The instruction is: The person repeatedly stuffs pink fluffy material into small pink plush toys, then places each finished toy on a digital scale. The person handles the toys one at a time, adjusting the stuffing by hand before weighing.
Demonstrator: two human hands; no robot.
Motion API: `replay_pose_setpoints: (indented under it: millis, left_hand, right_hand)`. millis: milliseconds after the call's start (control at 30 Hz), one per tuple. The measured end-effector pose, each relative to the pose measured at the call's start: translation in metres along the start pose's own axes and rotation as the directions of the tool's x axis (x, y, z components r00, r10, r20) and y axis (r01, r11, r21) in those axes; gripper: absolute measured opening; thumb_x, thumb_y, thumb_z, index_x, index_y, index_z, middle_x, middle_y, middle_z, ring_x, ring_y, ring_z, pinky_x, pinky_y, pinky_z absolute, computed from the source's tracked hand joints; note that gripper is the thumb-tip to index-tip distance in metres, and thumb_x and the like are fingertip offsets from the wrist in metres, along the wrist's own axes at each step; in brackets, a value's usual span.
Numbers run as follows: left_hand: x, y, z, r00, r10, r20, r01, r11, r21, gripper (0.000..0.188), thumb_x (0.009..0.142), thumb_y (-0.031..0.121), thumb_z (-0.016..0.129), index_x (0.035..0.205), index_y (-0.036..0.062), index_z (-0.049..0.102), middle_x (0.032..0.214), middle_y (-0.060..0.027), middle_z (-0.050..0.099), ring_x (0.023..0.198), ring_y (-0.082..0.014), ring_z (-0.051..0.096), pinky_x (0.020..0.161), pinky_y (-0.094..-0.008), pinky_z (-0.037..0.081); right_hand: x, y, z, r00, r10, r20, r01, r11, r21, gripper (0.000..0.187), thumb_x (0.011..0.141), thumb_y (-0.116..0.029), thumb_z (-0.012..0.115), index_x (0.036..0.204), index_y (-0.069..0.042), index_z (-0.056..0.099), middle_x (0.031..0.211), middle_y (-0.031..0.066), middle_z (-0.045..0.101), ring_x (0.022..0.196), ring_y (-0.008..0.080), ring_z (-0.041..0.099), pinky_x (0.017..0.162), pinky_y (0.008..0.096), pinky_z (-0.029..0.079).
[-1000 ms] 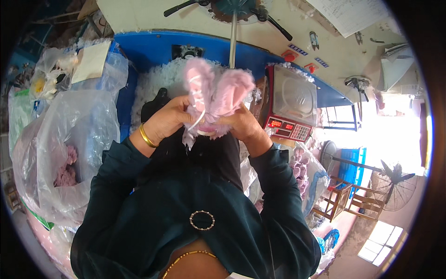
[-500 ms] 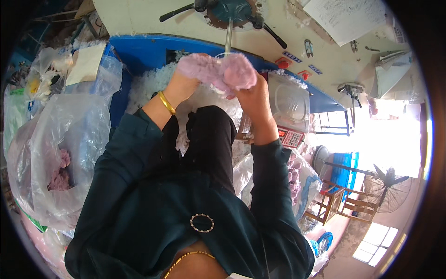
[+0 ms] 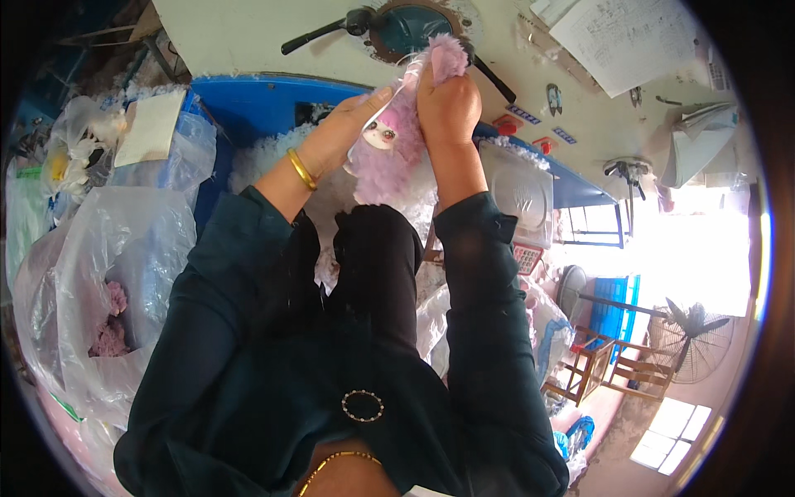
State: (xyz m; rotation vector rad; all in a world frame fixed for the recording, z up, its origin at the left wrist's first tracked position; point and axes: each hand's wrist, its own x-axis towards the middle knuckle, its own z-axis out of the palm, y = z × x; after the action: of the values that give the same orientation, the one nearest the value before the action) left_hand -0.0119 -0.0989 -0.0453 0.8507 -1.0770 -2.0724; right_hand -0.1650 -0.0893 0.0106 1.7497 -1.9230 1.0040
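Note:
A fluffy lilac plush toy [image 3: 389, 170] with a small doll face hangs between my hands above my knees. At its left edge my left hand [image 3: 344, 128] is closed, the thumb lying along the side by the face. My right hand [image 3: 450, 108] grips its upper right part, and a tuft of lilac fur sticks out above the fist. Thin white cord or edging runs along the upper side of the toy. Behind it, the dark green round fitting [image 3: 414, 33] on the machine panel is partly covered by the toy.
White stuffing fluff [image 3: 269, 157] fills the blue-edged trough [image 3: 240, 95] ahead. Black handles [image 3: 315, 37] and red buttons [image 3: 507, 124] are on the cream panel [image 3: 240, 37]. A clear plastic bag [image 3: 157, 240] with lilac plush pieces stands left. Right are a clear bin [image 3: 517, 190] and a fan [image 3: 687, 335].
The plush toy has come away from the metal tube and turned, so its face now shows. My right hand has risen; my left hand has moved slightly right.

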Motion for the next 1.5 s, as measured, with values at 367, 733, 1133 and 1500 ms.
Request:
replay_pose_setpoints:
  millis: [367,733,1133,1500]
  left_hand:
    - [-0.051,-0.019,-0.002,0.900,0.300,0.316,-0.434,0.694,0.575,0.038,0.087,0.021,0.064,0.119,0.0028,0.053,0.106,-0.0077,0.062,0.096,-0.0194,0.060,0.082,-0.0332,0.049]
    - [-0.060,0.000,0.061,0.761,0.643,0.087,-0.224,0.134,0.965,0.038,0.071,0.020,0.075,0.097,0.0003,0.053,0.085,-0.0177,0.060,0.082,-0.0378,0.058,0.070,-0.0429,0.047]
    - [-0.088,-0.019,0.039,0.577,0.794,0.189,-0.509,0.169,0.844,0.033,0.073,0.017,0.073,0.093,0.0003,0.054,0.085,-0.0136,0.058,0.079,-0.0335,0.057,0.069,-0.0411,0.046]
    - [-0.089,-0.039,0.018,0.919,0.368,-0.141,-0.350,0.926,0.141,0.035,0.096,0.027,0.052,0.116,-0.0011,0.056,0.100,-0.0045,0.063,0.091,-0.0092,0.057,0.079,-0.0248,0.048]
  right_hand:
    - [-0.058,0.001,-0.038,0.907,0.280,0.315,-0.419,0.515,0.748,0.031,0.079,-0.017,0.073,0.101,0.003,0.064,0.091,0.0088,0.069,0.080,0.0118,0.062,0.072,0.0286,0.049]
    - [0.015,-0.001,0.013,0.959,0.259,0.111,-0.282,0.868,0.408,0.023,0.082,-0.025,0.063,0.097,-0.008,0.065,0.089,0.0120,0.067,0.088,0.0314,0.064,0.075,0.0364,0.050]
    - [-0.046,-0.035,-0.055,0.898,0.269,0.348,-0.425,0.737,0.525,0.028,0.084,-0.016,0.066,0.109,-0.004,0.062,0.088,0.0024,0.062,0.074,0.0098,0.054,0.068,0.0252,0.046]
    - [-0.110,-0.015,-0.077,0.534,-0.231,0.814,-0.829,-0.333,0.449,0.056,0.079,-0.032,0.074,0.120,-0.001,0.052,0.088,0.0065,0.065,0.070,0.0140,0.062,0.060,0.0260,0.050]
